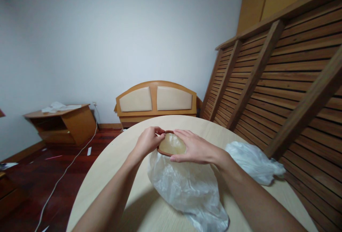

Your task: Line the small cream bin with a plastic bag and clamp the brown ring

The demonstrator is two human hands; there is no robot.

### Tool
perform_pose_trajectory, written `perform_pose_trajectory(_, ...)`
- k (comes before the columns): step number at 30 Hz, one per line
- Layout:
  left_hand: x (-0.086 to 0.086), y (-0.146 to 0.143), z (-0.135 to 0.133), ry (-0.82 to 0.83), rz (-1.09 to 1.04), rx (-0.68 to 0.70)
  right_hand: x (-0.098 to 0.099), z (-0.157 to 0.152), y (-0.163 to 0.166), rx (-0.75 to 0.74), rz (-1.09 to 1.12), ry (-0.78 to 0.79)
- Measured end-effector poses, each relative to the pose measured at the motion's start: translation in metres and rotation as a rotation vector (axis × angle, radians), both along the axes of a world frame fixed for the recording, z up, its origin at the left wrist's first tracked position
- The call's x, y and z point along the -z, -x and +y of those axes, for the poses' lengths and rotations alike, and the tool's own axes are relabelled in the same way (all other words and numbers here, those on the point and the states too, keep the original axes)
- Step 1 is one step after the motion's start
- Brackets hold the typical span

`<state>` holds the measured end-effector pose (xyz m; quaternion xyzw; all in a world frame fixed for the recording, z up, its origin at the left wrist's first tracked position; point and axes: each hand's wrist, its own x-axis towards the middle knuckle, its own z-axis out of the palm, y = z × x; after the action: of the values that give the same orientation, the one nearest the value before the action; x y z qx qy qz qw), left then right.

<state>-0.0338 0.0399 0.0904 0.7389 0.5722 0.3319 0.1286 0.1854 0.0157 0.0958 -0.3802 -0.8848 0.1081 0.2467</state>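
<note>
Around the middle of the tabletop [107, 189] sat a brown rim [164, 153]; I couldn't tell what lay beneath it. The left hand [150, 140] pinched it at ten o'clock, while the right hand [196, 147] clasped it widely around three, thumb on the near edge. A white plastic bag [184, 185] met the rim's near side, so that much looked done; its long end trailed loose towards five o'clock, ungathered. Another crumpled bag [251, 161] lay untouched, near four o'clock. I could read no brand, label or writing.

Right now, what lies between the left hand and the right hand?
The brown rim, encircling a pale interior; the head view shows it.
</note>
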Motion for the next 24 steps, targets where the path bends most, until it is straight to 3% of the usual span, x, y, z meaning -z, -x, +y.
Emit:
perform_pose_trajectory(8, -0.002, -0.001, -0.003, -0.014, 0.085, -0.002, -0.005, -0.004, 0.002, -0.006, 0.003, 0.001)
perform_pose_trajectory(19, 0.008, 0.005, 0.008, 0.135, -0.196, 0.308, -0.008, -0.003, 0.009, 0.003, -0.034, 0.066)
perform_pose_trajectory(24, 0.009, 0.005, 0.009, 0.102, -0.188, 0.228, -0.008, -0.003, 0.011, 0.018, -0.083, 0.071)
